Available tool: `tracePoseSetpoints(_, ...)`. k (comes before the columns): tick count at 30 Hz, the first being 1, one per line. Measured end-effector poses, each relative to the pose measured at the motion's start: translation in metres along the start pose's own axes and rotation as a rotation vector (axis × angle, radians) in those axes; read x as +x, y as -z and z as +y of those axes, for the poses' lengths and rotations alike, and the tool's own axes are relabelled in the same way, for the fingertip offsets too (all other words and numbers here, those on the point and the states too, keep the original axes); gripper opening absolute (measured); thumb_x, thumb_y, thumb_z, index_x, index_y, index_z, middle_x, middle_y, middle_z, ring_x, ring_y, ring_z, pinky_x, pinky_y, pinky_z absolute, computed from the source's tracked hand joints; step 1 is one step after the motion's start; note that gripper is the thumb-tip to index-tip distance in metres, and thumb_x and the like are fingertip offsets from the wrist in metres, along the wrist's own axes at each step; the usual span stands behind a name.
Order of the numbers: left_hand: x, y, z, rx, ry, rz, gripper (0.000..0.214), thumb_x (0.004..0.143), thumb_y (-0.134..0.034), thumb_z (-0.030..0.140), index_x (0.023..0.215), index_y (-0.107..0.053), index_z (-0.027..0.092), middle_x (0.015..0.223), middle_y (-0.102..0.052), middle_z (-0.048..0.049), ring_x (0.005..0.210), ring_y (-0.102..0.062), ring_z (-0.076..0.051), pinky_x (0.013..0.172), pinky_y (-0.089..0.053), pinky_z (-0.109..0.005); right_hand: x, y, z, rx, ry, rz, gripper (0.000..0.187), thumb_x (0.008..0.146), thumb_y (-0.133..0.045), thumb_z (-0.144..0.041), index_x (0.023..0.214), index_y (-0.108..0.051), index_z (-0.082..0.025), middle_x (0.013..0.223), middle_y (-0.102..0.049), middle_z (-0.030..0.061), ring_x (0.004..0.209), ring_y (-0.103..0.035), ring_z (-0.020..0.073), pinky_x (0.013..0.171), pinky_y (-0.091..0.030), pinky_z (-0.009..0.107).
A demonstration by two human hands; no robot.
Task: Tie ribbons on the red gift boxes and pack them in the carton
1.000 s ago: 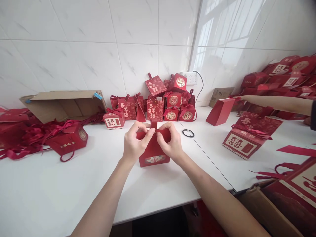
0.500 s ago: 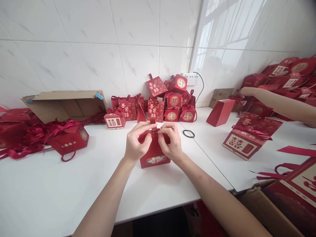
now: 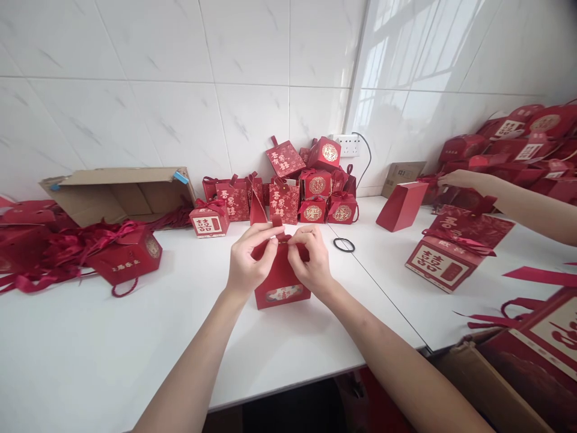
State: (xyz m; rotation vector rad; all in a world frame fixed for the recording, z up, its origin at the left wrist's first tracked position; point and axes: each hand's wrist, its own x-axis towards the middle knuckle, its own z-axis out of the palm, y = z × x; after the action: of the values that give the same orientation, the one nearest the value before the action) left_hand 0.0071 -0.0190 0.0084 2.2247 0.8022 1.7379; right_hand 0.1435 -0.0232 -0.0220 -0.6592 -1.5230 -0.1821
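Note:
A red gift box (image 3: 282, 278) with a pale printed oval near its bottom stands upright on the table in front of me. My left hand (image 3: 250, 261) is closed at its narrow top, thumb and fingers pinching the left side of the edge. On the opposite side my right hand (image 3: 312, 257) pinches the same top edge, fingers bent. A small gold-coloured bit (image 3: 282, 242) shows between my fingertips; what it is I cannot make out. A red ribbon loop (image 3: 276, 222) sticks up just behind them.
Several red gift boxes (image 3: 315, 183) are stacked against the tiled wall, near a power socket (image 3: 347, 144). A cardboard box (image 3: 121, 174) lies back left beside ribboned boxes. A black ring (image 3: 344, 245) rests right of my hands. Another person's hand (image 3: 466, 180) reaches among boxes at right.
My hands keep their pinch at the box top with only slight finger shifts. The box front tips a little, showing more of the oval. The other person's hand has moved slightly.

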Motion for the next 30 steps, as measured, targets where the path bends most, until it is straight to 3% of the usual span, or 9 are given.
tracePoseSetpoints(11,-0.0006,-0.0006,0.0001,-0.031,0.003,0.002,0.026,0.080,-0.054,0.014,0.099,-0.071,0.020,0.097,-0.067,-0.0024,0.092,-0.063,-0.013,0.084,-0.051,-0.023,0.0028,0.0006,-0.0037,0.099,-0.254,-0.010,0.008,0.084,-0.052,-0.021,0.084,-0.044,-0.022,0.077,-0.054,-0.0018,0.069,-0.054,0.0118,0.064,-0.046,0.026)
tracePoseSetpoints(30,-0.0019,-0.0027,-0.0004,-0.047,0.080,0.035,0.024,0.082,-0.055,0.018,0.098,-0.072,0.022,0.097,-0.068,-0.0018,0.090,-0.063,-0.013,0.082,-0.051,-0.023,0.0027,0.0011,-0.0048,0.090,-0.260,-0.022,0.007,0.082,-0.050,-0.019,0.085,-0.044,-0.022,0.079,-0.055,-0.0006,0.071,-0.055,0.0129,0.067,-0.046,0.027)
